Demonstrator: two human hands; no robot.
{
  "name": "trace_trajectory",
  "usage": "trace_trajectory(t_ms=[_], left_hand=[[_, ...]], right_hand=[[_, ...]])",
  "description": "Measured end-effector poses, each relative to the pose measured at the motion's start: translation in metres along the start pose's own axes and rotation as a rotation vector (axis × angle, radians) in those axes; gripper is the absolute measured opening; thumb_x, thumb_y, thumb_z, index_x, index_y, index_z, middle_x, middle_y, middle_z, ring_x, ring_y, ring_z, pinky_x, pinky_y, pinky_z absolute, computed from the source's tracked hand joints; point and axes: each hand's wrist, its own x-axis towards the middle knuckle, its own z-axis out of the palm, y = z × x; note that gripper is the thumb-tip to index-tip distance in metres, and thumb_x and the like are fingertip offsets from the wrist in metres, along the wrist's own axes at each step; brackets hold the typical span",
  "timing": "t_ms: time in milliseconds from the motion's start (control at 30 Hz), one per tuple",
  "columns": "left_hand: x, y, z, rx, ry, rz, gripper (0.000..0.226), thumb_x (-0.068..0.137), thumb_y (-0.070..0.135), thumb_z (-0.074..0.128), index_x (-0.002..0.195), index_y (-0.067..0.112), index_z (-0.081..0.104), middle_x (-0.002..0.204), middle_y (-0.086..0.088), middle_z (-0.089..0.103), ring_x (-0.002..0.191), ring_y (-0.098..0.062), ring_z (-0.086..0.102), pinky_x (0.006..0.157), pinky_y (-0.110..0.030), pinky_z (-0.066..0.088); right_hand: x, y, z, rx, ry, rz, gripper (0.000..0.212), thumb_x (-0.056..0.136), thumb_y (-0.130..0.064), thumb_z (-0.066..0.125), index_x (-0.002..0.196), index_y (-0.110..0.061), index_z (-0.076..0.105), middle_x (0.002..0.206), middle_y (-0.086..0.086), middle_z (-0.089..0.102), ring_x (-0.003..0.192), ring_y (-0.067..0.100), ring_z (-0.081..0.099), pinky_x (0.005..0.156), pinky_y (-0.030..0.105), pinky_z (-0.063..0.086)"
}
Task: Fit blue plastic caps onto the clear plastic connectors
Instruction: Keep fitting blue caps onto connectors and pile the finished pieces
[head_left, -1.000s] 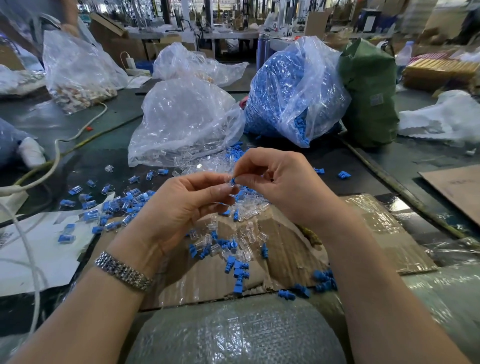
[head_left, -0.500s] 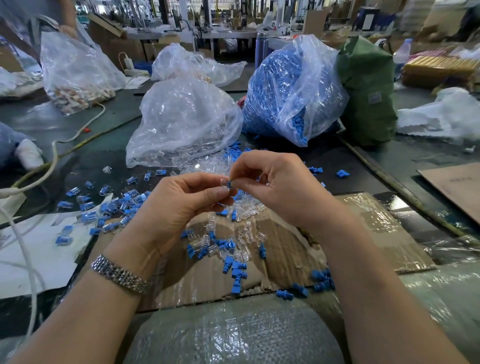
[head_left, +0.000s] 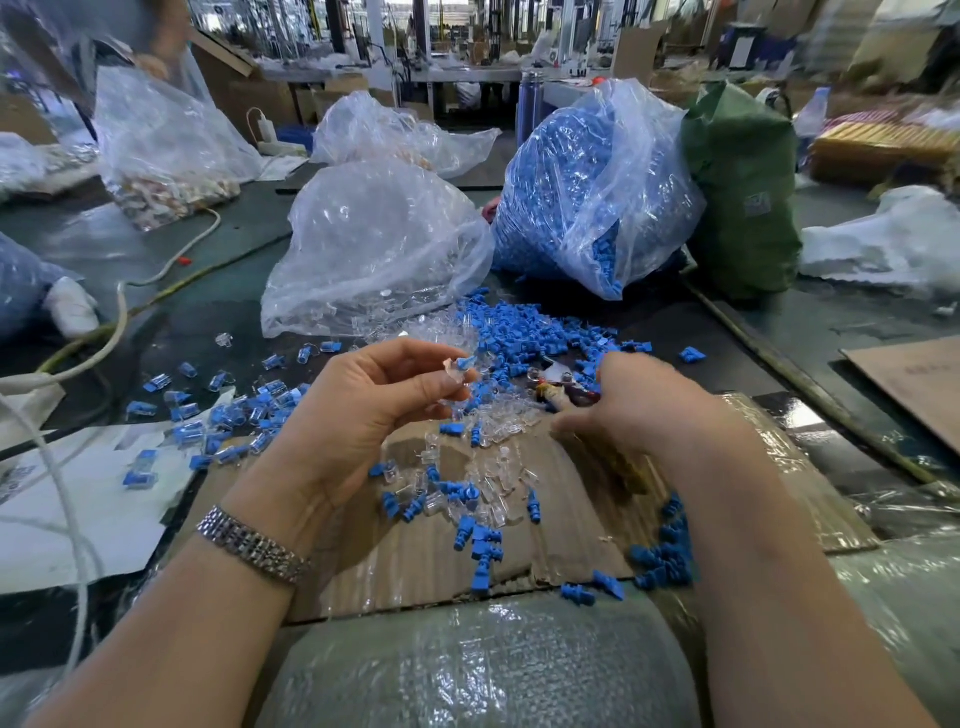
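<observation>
Left hand pinching a capped connector, right hand down in the parts pile.

My left hand (head_left: 358, 410) pinches a clear plastic connector (head_left: 453, 372) with a blue cap (head_left: 466, 362) seated on it. My right hand (head_left: 644, 405), blurred, reaches into the loose blue caps (head_left: 524, 332); I cannot tell its grip. Glassy connectors (head_left: 493, 488) lie scattered on creased cardboard (head_left: 415, 561), before a crinkled clear bag (head_left: 374, 244) and a blue-filled bag (head_left: 587, 182).

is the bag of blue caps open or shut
Open. The bag of blue caps gapes at its lower front edge, and blue caps lie spilled on the table right below that mouth.
</observation>
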Motion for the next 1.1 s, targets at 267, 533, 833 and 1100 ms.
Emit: trace_trajectory(t_ms=[267,533,833,1100], left_hand=[[0.002,0.0,-0.003,-0.066,0.042,-0.005,0.021,0.075,0.01,0.075,0.095,0.015,0.081,0.106,-0.017,0.076,0.091,-0.023,0.075,0.072,-0.024,0.06],[0.006,-0.002,-0.01,-0.253,0.084,-0.03,0.02,0.077,0.01,0.075,0.094,0.019,0.082,0.112,-0.012,0.076,0.105,-0.022,0.073,0.08,-0.028,0.06],[0.009,-0.003,-0.004,-0.225,0.058,0.012,0.02,0.074,0.01,0.075,0.088,0.023,0.082,0.095,0.001,0.077,0.093,-0.012,0.073,0.08,-0.026,0.06],[0.007,-0.005,-0.002,-0.017,0.083,0.084,0.02,0.075,0.018,0.076,0.094,0.022,0.08,0.099,-0.004,0.077,0.097,-0.02,0.067,0.092,-0.035,0.055]], right_hand=[[0.001,-0.002,0.003,0.078,0.071,-0.07,0.036,0.089,-0.038,0.062,0.065,-0.015,0.048,0.065,0.003,0.049,0.062,0.024,0.047,0.05,0.031,0.026],[-0.01,-0.004,-0.013,0.9,-0.257,-0.326,0.022,0.101,-0.019,0.06,0.093,-0.001,0.07,0.078,0.008,0.067,0.073,0.022,0.069,0.083,0.048,0.062],[-0.025,-0.023,-0.006,0.752,-0.409,-0.528,0.03,0.104,-0.023,0.056,0.107,0.006,0.064,0.089,0.008,0.077,0.08,0.015,0.074,0.069,0.023,0.057],[-0.026,-0.024,-0.003,0.728,-0.395,-0.537,0.033,0.104,-0.03,0.055,0.103,0.003,0.061,0.081,0.002,0.075,0.08,0.023,0.075,0.071,0.03,0.059]])
